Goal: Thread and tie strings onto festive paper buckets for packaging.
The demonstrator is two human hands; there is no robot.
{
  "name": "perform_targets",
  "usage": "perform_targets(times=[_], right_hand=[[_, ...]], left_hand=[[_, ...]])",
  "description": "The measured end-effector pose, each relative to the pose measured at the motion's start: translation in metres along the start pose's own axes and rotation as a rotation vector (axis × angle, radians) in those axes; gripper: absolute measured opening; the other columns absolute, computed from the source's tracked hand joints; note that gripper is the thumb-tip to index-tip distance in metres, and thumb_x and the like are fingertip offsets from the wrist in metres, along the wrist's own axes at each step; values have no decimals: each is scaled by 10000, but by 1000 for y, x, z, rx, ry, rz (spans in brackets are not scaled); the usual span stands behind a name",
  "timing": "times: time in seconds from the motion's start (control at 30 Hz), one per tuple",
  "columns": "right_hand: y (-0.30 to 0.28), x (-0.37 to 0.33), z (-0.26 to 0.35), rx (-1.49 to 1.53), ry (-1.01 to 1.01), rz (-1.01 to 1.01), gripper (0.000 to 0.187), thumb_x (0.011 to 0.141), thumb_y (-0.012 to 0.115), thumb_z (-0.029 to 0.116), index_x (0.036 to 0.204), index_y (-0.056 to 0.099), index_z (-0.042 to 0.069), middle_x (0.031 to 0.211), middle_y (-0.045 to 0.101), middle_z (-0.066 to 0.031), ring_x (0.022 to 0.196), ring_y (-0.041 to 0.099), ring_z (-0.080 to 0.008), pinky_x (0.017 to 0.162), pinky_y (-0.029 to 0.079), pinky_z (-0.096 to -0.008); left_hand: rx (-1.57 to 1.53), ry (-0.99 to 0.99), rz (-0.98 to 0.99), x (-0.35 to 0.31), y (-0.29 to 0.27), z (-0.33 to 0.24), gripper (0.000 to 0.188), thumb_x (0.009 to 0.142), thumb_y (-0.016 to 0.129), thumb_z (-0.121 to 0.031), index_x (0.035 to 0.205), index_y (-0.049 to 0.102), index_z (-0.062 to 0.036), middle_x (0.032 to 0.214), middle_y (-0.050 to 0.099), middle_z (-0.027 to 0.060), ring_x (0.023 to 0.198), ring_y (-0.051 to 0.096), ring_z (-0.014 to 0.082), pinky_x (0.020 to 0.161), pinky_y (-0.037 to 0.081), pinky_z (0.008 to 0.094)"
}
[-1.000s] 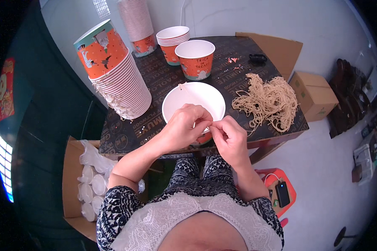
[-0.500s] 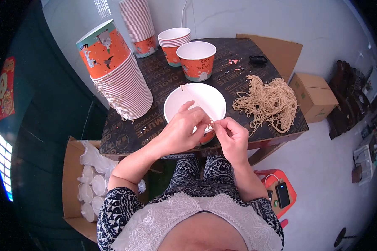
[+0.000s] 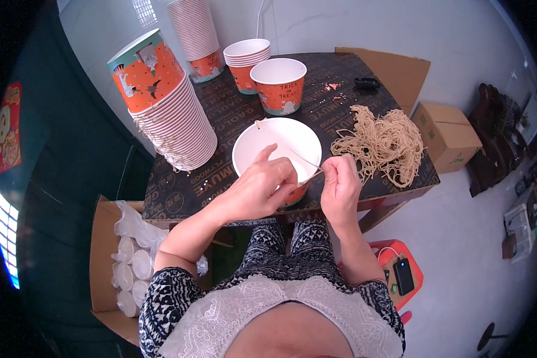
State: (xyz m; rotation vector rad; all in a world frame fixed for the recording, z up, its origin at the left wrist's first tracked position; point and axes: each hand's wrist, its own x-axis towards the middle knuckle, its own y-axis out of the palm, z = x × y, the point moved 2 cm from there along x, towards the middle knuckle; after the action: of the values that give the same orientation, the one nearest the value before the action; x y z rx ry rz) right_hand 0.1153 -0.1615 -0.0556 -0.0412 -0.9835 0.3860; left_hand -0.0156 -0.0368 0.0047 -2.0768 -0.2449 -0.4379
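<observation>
A white-lined orange paper bucket [image 3: 262, 140] stands upright near the table's front edge. My left hand [image 3: 258, 186] is closed over its near rim, thumb on the outside, one finger raised. A thin beige cord [image 3: 304, 160] hangs from a knot at the far rim and crosses the inside to my right hand [image 3: 341, 186]. That hand pinches the cord just right of the bucket. A second strand runs from the near rim beside my left fingertips to the same pinch. The exact grip under my left fingers is partly hidden.
A heap of loose beige cord [image 3: 383, 146] lies at the table's right. Behind stand another orange bucket [image 3: 280, 95] and a short stack [image 3: 244, 68]. A tall leaning stack of buckets [image 3: 182, 128] is on the left. A carton [image 3: 98, 262] of white cups sits lower left.
My right hand has moved right and slightly up, away from my left fingers, drawing the cord out between them. My left hand has barely moved.
</observation>
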Motion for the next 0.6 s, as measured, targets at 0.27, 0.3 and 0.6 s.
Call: perform_targets(times=[0.27, 0.3, 0.6], right_hand=[[2, 4, -19, -81, -39, -6, 56, 905, 583, -17, 940, 548, 9, 829, 544, -158, 731, 591, -363, 601, 465, -430], [2, 6, -18, -30, -74, 35, 103, 898, 584, -27, 990, 570, 17, 834, 545, -160, 739, 599, -368, 611, 472, -433], [2, 4, 0, 58, -160, 300, 110, 864, 613, -43, 960, 605, 10, 849, 575, -154, 753, 605, -337, 651, 478, -396]], left_hand=[[-10, 74, 90, 5, -5, 4, 83, 832, 607, 0, 820, 539, -45, 774, 571, 76, 825, 625, 281, 1148, 200, 624], [-27, 65, 85, 3, -5, 7, 87, 826, 620, -1, 826, 545, -46, 775, 574, 67, 822, 627, 268, 1151, 189, 625], [293, -153, -769, -33, 9, 32, 747, 658, 872, -210, 1272, 485, -35, 1400, 369, 256, 1326, 361, 406, 1150, 243, 558]])
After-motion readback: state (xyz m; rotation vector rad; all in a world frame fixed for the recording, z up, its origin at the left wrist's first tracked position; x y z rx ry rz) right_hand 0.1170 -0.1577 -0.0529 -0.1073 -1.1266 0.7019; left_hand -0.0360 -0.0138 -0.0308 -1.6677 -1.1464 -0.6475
